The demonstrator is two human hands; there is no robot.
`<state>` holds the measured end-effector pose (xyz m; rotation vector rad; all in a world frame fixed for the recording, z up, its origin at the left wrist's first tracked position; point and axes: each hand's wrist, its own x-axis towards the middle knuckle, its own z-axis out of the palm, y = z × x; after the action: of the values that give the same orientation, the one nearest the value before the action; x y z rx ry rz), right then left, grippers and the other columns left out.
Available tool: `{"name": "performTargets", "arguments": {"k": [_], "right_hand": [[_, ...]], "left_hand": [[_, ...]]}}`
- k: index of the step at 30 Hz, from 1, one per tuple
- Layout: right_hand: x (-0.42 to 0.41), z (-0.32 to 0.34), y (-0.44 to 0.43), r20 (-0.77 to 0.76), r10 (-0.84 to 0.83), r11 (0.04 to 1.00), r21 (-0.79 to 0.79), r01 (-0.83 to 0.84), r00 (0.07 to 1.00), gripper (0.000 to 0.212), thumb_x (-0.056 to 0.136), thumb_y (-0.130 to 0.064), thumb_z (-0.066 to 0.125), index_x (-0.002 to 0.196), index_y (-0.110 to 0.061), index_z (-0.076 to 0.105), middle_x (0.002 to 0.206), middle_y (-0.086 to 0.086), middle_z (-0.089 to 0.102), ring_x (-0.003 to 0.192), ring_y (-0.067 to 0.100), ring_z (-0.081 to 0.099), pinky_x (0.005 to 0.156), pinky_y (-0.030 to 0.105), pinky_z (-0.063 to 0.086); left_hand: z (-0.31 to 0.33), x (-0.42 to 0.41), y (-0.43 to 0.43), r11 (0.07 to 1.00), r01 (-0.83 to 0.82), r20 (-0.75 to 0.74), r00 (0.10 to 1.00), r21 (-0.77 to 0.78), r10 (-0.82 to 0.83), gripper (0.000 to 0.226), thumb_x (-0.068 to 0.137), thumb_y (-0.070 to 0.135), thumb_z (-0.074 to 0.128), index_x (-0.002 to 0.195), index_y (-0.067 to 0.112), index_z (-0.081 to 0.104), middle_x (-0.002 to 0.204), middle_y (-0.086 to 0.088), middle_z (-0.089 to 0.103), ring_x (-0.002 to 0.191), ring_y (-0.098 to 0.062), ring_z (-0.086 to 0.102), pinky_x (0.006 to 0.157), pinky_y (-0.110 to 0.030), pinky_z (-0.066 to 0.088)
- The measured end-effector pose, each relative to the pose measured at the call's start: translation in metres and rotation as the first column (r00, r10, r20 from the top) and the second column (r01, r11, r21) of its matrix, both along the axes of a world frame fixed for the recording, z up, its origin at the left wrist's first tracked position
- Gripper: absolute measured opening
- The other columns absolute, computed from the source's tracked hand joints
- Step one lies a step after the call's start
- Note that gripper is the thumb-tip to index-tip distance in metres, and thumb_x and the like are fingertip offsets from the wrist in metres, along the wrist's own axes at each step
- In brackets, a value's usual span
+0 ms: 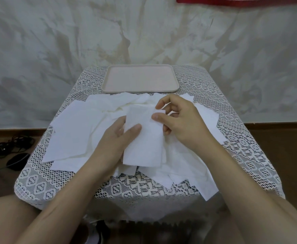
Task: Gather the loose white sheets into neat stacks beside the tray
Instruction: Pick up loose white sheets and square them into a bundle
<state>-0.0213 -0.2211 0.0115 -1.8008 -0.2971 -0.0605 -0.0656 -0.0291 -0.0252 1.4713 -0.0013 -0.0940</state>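
Bare forearms crossed the near edge of the lace tablecloth (59,182). On the floor at far left lay black cables (8,145). Flat white sheets (70,136) overlapped on the cloth's left side. Next, the left hand (116,138) gripped a narrow folded sheet (144,143), thumb on top, its other fingers seemingly hidden beneath. The right hand (182,124) pinched that sheet's upper right corner between thumb and forefinger. Under both hands crumpled sheets (188,173) spread rightward; behind them sat the pale tray (140,80)

The left hand (116,143) and right hand (184,124) are seen bare, as are both forearms and the knees below.
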Motion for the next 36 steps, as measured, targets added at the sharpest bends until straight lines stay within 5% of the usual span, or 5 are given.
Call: {"name": "performTargets", "arguments": {"k": [4,8,14,25,36], "right_hand": [[-0.003,-0.001,0.001,-0.092,-0.028,0.997,0.07,0.034,0.995,0.024,0.086,-0.018,0.081,0.097,-0.014,0.06,0.063,0.003,0.062,0.05,0.015,0.056,0.048,0.026,0.045],[-0.013,-0.008,-0.002,-0.19,0.003,0.998,-0.062,-0.015,0.982,0.025,0.087,-0.032,0.08,0.085,-0.013,0.064,0.06,-0.002,0.066,0.051,0.013,0.058,0.045,0.022,0.038],[-0.017,-0.012,-0.008,-0.21,0.008,0.999,-0.048,-0.018,0.978,0.027,0.094,-0.024,0.072,0.07,-0.016,0.065,0.059,-0.003,0.065,0.045,0.006,0.051,0.043,0.013,0.035],[-0.014,-0.016,-0.013,-0.205,-0.054,0.992,-0.123,0.029,0.977,0.024,0.091,-0.033,0.074,0.075,-0.019,0.063,0.061,-0.002,0.066,0.045,0.01,0.046,0.051,0.025,0.036],[0.005,-0.028,-0.074,-0.195,-0.417,0.812,-0.519,0.267,0.888,0.035,0.085,-0.053,0.072,0.096,-0.021,0.063,0.09,-0.006,0.067,0.088,0.016,0.062,0.065,0.031,0.042]], "left_hand": [[-0.003,0.002,-0.001,0.998,-0.038,-0.005,0.999,-0.041,0.038,0.041,0.092,0.024,0.076,0.131,0.022,0.065,0.119,-0.008,0.078,0.11,-0.031,0.075,0.088,-0.048,0.062],[-0.002,0.004,0.0,0.995,-0.092,0.004,0.996,-0.048,0.092,0.03,0.097,0.018,0.07,0.126,0.023,0.067,0.113,-0.01,0.079,0.104,-0.032,0.077,0.082,-0.046,0.063],[-0.002,0.005,-0.003,0.996,-0.08,0.027,0.996,-0.044,0.081,0.024,0.101,0.015,0.064,0.123,0.024,0.068,0.114,-0.012,0.079,0.105,-0.033,0.076,0.083,-0.047,0.061],[-0.003,0.008,0.002,0.994,-0.099,-0.001,0.995,-0.044,0.099,0.046,0.084,0.023,0.075,0.128,0.022,0.066,0.117,-0.006,0.079,0.108,-0.028,0.075,0.082,-0.042,0.061],[0.005,0.019,0.005,0.994,-0.11,-0.072,0.992,-0.021,0.108,0.03,0.102,0.016,0.062,0.131,0.02,0.066,0.118,-0.005,0.079,0.105,-0.025,0.076,0.084,-0.044,0.06]]}}
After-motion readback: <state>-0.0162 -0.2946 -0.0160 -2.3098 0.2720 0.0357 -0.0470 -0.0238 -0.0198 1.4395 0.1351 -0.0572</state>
